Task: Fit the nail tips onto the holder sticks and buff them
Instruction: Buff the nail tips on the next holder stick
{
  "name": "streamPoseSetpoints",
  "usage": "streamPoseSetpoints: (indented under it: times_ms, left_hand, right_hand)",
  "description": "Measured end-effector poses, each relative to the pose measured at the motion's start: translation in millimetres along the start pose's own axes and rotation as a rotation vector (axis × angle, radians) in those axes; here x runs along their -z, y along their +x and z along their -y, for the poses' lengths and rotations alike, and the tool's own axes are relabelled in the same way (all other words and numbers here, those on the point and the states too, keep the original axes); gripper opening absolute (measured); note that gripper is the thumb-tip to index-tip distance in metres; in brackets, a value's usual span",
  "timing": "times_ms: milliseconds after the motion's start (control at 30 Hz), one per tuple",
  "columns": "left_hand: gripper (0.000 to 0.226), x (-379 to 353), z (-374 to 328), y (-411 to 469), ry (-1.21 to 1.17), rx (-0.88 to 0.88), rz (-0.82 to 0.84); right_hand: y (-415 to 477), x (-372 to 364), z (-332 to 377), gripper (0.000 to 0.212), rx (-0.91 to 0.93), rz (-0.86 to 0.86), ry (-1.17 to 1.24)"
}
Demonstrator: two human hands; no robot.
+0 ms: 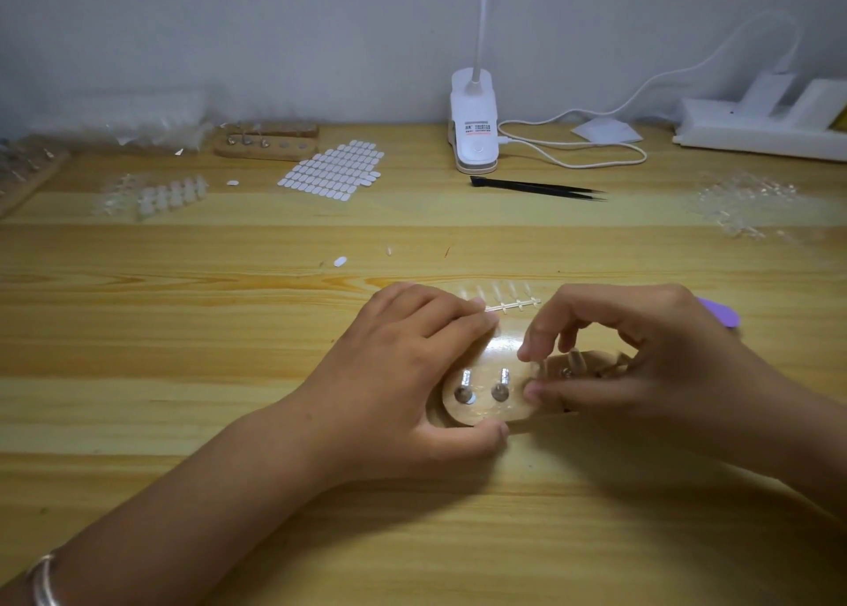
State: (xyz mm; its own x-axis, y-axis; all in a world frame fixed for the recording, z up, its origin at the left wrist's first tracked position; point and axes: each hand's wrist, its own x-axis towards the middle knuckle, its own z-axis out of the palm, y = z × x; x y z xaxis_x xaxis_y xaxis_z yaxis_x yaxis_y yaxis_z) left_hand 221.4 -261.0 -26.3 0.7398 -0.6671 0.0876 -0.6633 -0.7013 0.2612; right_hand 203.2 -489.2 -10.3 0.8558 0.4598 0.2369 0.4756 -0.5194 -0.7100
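A wooden holder base point(497, 353) with upright metal holder sticks point(464, 387) lies on the table in front of me. My left hand point(403, 367) grips its left end, thumb at the front edge and fingers over the back. My right hand point(641, 358) pinches a clear nail tip point(534, 371) between thumb and forefinger over a stick right of the middle. Two bare sticks stand to the left of it. A strip of clear nail tips point(504, 296) lies just behind the base. A purple buffer point(719, 313) peeks out behind my right hand.
A sheet of white adhesive tabs point(332, 170), black tweezers point(536, 188), a white clip lamp point(473, 124) with cable and a power strip point(761, 124) lie farther back. Another wooden holder point(266, 144) and loose nail tips point(156, 197) sit at the left, more tips point(742, 202) at the right.
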Motion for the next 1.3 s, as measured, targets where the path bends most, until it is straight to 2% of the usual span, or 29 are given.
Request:
streamPoseSetpoints:
  times_ms: [533, 733, 1133, 1233, 1300]
  left_hand:
    - [0.079, -0.3, 0.4, 0.5, 0.006, 0.000, 0.005]
    - [0.080, -0.5, 0.7, 0.4, 0.011, 0.000, 0.008]
    - [0.079, -0.3, -0.6, -0.5, -0.003, 0.008, 0.004]
    - [0.080, 0.2, -0.5, -0.2, -0.006, 0.006, 0.004]
    - [0.081, 0.5, -0.2, -0.4, -0.009, 0.002, 0.001]
  right_hand:
    - [-0.3, 4.3, 0.8, 0.024, -0.017, 0.027, 0.016]
    - [3.7, 15.7, -0.4, 0.012, -0.048, 0.017, -0.040]
    - [5.1, 11.3, 1.2, 0.021, -0.152, 0.095, 0.071]
    - [7.8, 9.3, 2.5, 0.009, -0.108, 0.142, 0.029]
    - [10.5, 8.6, -0.8, 0.016, -0.098, 0.144, -0.082]
